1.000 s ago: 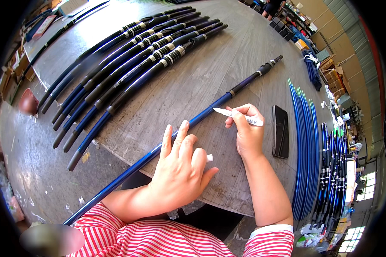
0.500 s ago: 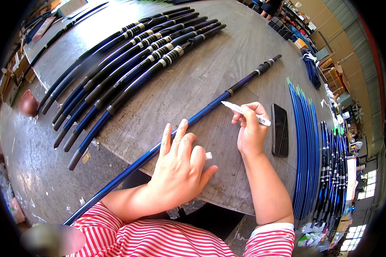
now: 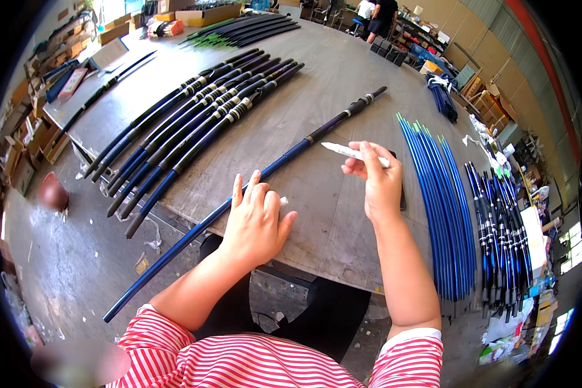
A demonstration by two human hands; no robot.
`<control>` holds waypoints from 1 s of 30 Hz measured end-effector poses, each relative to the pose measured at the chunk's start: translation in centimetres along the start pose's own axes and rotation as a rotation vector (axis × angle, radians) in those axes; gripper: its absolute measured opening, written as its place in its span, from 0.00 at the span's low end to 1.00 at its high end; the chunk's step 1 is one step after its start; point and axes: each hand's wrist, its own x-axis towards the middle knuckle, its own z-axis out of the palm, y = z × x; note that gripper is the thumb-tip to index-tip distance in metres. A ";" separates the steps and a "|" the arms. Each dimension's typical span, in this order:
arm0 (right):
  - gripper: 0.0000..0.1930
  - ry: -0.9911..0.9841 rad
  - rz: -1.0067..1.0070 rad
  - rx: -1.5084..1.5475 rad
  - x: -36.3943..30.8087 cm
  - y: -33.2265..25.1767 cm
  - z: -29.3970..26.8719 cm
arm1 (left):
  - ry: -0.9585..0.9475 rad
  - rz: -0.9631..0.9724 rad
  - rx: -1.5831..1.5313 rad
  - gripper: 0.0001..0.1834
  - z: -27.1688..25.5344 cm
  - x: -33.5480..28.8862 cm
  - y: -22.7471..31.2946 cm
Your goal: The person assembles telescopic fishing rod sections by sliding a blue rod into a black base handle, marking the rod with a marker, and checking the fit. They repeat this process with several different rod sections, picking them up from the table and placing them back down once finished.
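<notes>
And here it was, one rod (image 3: 297, 150) slanting across the bench (image 3: 336, 239), its near left end jutting past the edge, its far end pointing right. The left hand (image 3: 255, 226) lay over it, two outer fingers stretched across the blue, the others curled; one white cap (image 3: 284, 201) peeped out beside them, though whether that grip pinched it I couldn't tell. Over on the right, the right hand (image 3: 380, 184) had a narrow grip, closed round one white pen (image 3: 352, 152), bare tip just right of the rod and apart from it. Good handling, I reckoned, called for light, even pressure from those left fingers, since a round rod could roll, and a relaxed pen hold, with the wrist off the glossy blue to spare it smears. Now the count! One phone (image 3: 403, 200), mostly hidden behind the right hand. To the left, seven ringed rods (image 3: 241, 108) by my tally, overlapping as they were, and one lone rod (image 3: 113, 83) farther left. Green-tipped rods (image 3: 436, 213) lined the right, short rods (image 3: 501, 242) beyond them, and a dark bundle (image 3: 252, 29) lay at the far left: all three packed too tightly to number!
</notes>
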 end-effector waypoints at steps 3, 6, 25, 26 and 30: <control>0.12 0.029 0.034 0.028 -1.1 1.3 -3.6 | 0.010 0.024 0.023 0.10 0.0 0.0 0.1; 0.10 0.030 0.099 0.118 -1.7 2.7 -6.6 | 0.003 0.097 0.039 0.08 0.2 0.0 0.2; 0.09 -0.400 0.074 -0.460 -2.6 0.8 -6.5 | -0.195 -0.359 -0.820 0.09 1.8 2.3 0.9; 0.09 -0.405 0.059 -0.468 -2.7 1.0 -6.3 | -0.200 -0.367 -0.831 0.09 1.9 2.1 0.6; 0.09 -0.431 0.011 -0.527 -3.0 1.4 -5.4 | -0.196 -0.361 -0.863 0.09 2.3 2.0 0.3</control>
